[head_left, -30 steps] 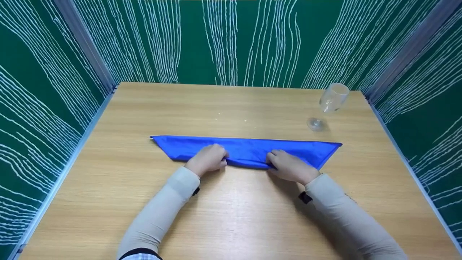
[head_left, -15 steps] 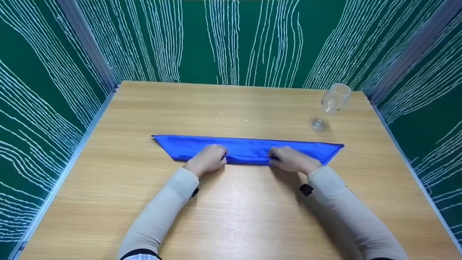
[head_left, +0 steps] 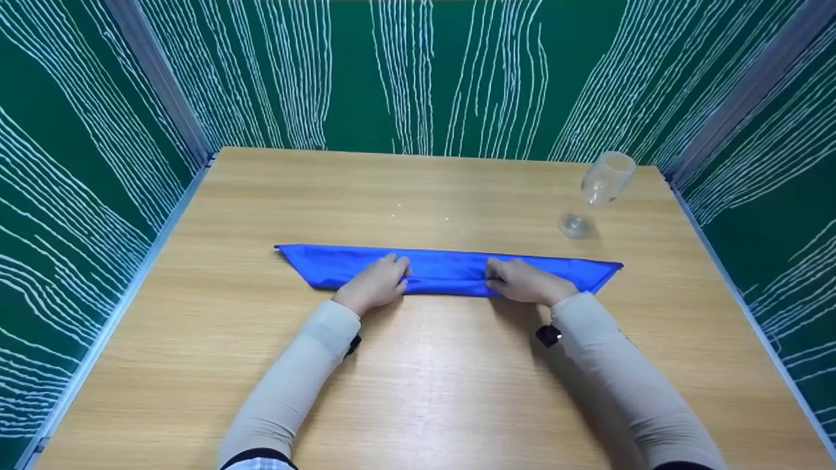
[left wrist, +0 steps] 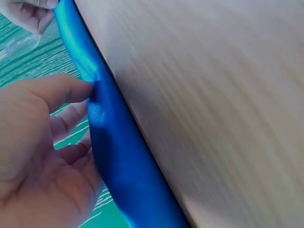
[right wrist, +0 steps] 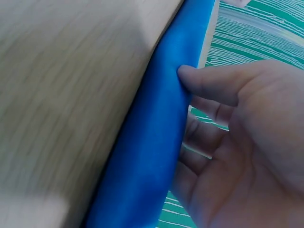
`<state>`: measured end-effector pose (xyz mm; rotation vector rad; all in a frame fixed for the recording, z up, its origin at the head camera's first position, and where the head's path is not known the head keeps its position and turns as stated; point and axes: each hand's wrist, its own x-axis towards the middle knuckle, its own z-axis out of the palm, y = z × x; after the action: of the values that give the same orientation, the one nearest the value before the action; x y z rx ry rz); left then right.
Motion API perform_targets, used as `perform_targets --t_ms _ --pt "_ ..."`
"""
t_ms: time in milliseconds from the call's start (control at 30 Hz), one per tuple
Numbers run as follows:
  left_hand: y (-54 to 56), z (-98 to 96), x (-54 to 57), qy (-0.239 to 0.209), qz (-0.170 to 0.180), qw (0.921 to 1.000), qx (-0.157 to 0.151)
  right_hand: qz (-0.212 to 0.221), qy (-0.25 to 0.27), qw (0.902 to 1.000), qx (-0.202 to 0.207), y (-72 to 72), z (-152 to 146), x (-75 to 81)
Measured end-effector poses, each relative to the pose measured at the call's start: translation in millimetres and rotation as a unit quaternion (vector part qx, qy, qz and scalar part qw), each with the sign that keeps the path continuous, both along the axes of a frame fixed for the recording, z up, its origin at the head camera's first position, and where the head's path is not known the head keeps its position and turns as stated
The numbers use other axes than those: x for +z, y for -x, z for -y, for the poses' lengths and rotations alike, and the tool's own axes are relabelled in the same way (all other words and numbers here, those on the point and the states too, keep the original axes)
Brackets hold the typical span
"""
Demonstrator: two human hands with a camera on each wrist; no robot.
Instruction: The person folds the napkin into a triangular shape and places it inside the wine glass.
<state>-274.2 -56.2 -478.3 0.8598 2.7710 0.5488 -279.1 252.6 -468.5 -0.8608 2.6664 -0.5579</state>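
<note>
A blue cloth napkin (head_left: 447, 264) lies across the middle of the table, folded into a long flat strip with pointed ends. My left hand (head_left: 375, 284) pinches its near edge left of centre. Right of centre, my right hand (head_left: 528, 282) pinches that same edge. In the left wrist view the thumb (left wrist: 71, 90) presses the smooth folded edge (left wrist: 118, 142), the fingers curled on the far side. The right wrist view has the other thumb (right wrist: 204, 80) against the fold (right wrist: 147, 123) in the same way. From the head view, most fingertips are hidden.
An upright stemmed glass (head_left: 607, 179) stands at the table's back right. A few tiny pale specks lie on the wooden table (head_left: 418, 391) beyond the cloth. Green panels (head_left: 356, 78) with white wavy lines enclose the back and both sides.
The napkin's near edge has been turned a little farther away from me, making the strip slightly narrower. Both hands moved slightly forward with it. The glass stayed in place.
</note>
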Motion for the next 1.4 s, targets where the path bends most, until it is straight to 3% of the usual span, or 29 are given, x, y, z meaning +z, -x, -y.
perform_targets --t_ms 200,500,800,1067,1400 --pt "2.4 -1.9 -2.4 0.007 -0.004 1.0 0.0 -0.019 -0.024 0.9995 -0.007 1.5 5.5 -2.1" --pt "3.5 -4.6 -1.6 0.035 0.001 0.9983 0.047 -0.091 -0.014 0.9954 -0.027 -1.3 9.6 -9.2" --pt "4.2 -4.2 -3.8 0.04 -0.008 0.9987 0.032 -0.109 0.0 0.9939 -0.014 -2.0 7.5 -10.5" --pt "-1.4 -2.9 -2.7 0.035 -0.021 0.999 0.018 -0.06 -0.018 0.998 -0.003 -3.2 7.0 -4.3" --pt "-9.9 -0.7 -3.6 0.03 -0.063 0.9975 -0.012 -0.033 -0.022 0.999 0.022 -5.9 4.4 2.5"
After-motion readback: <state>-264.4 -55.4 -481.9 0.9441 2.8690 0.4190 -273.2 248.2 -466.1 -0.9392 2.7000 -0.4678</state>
